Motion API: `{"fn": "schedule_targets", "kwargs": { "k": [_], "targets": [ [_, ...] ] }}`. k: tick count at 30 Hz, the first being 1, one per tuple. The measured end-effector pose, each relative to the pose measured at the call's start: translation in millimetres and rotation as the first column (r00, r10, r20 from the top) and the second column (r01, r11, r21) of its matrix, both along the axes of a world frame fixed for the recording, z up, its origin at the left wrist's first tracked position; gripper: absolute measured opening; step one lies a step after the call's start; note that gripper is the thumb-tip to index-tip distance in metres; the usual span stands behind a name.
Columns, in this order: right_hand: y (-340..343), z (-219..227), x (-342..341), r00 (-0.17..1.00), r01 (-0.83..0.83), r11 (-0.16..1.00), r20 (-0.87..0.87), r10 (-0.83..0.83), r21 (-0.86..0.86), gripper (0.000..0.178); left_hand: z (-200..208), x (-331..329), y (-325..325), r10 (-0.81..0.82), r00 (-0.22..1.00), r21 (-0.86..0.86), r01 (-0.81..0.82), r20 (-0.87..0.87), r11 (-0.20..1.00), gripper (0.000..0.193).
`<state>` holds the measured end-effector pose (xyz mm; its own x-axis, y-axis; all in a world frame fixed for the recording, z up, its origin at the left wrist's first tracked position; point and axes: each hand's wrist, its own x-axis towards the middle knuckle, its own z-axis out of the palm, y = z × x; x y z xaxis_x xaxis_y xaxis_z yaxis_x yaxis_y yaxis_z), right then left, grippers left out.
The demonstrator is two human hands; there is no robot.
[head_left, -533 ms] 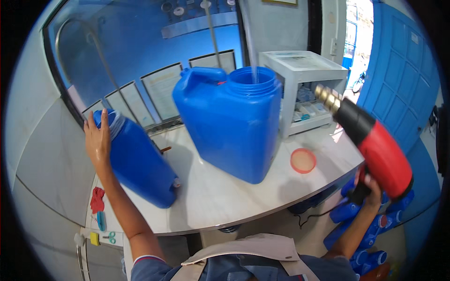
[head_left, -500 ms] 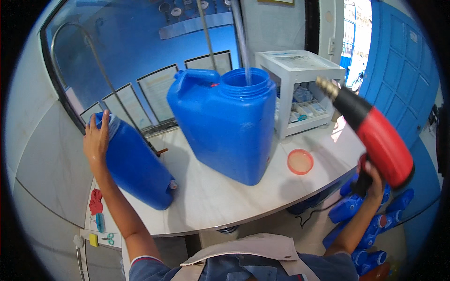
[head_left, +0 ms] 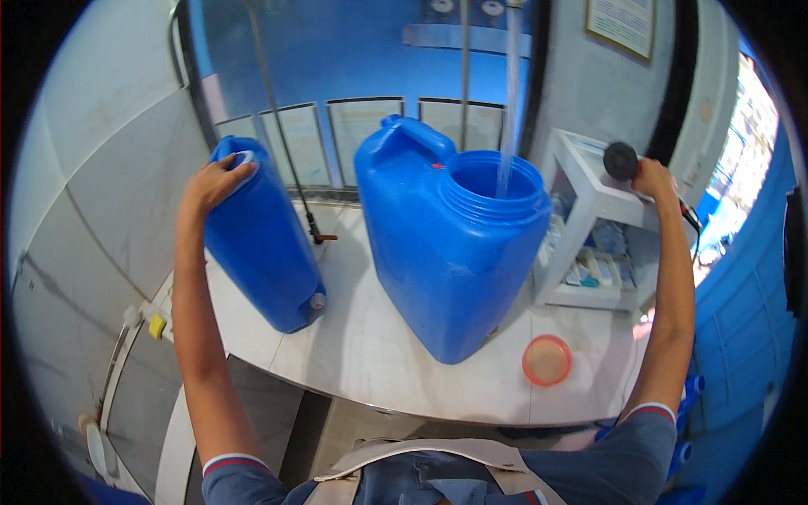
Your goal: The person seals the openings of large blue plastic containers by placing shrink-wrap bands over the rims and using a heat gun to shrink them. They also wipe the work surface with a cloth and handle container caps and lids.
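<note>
My left hand grips the top of a narrow blue jug, its fingers over the rim by a whitish cap or film. This jug stands on the counter with a small spout low on its front. On the right, my right hand is closed on a heat gun, seen end-on as a dark round end above a white cabinet. Between my arms stands a large blue jug, its wide mouth uncovered. A stream of water falls into that mouth from above.
A shallow orange-rimmed lid lies on the white counter at the right. Behind it, the white cabinet holds small items. A thin pipe with an orange-handled valve rises between the jugs. More blue containers stand below right.
My right hand has carried the heat gun up and back to the cabinet top. My left hand stays on the narrow jug, which now stands more upright. The view has shifted.
</note>
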<state>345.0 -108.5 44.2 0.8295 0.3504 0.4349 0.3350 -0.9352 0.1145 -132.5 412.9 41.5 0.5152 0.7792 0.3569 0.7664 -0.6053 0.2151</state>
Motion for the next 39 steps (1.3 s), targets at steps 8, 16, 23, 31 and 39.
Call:
{"fn": "schedule_targets", "kwargs": {
  "k": [8, 16, 23, 31, 39],
  "targets": [
    [2.9, -21.1, 55.8, 0.989, -0.059, 0.996, -0.137, 0.049, -0.072, 0.074, 0.1, -4.0, -13.3, 0.007, 1.0, 0.058, -0.008, 0.015, 0.998, 0.075],
    [-0.6, -29.4, -179.4, 0.756, -0.608, 0.312, 0.412, 0.509, 0.73, 0.044, -3.8, -12.8, -2.6, 0.028, 0.999, 0.115, -0.031, 0.034, 0.993, 0.08],
    [305.3, -47.9, -427.9, 0.159, -0.809, -0.101, 0.381, 0.911, 0.579, 0.023, -2.7, -32.5, 94.8, -0.119, 0.706, -0.259, 0.404, 0.698, 0.877, 0.075],
    [561.0, -41.6, -464.2, 0.859, -0.499, 0.848, 0.235, 0.455, 0.18, 0.044, -150.8, 11.9, 271.5, 0.063, 0.222, -0.211, 0.746, 0.973, 0.631, 0.05],
    [538.0, -28.2, -477.7, 0.638, -0.729, 0.684, 0.338, 0.692, -0.021, 0.043, -187.5, 1.5, 280.5, 0.278, 0.219, -0.327, 0.833, 0.935, 0.446, 0.046]
  ]
}}
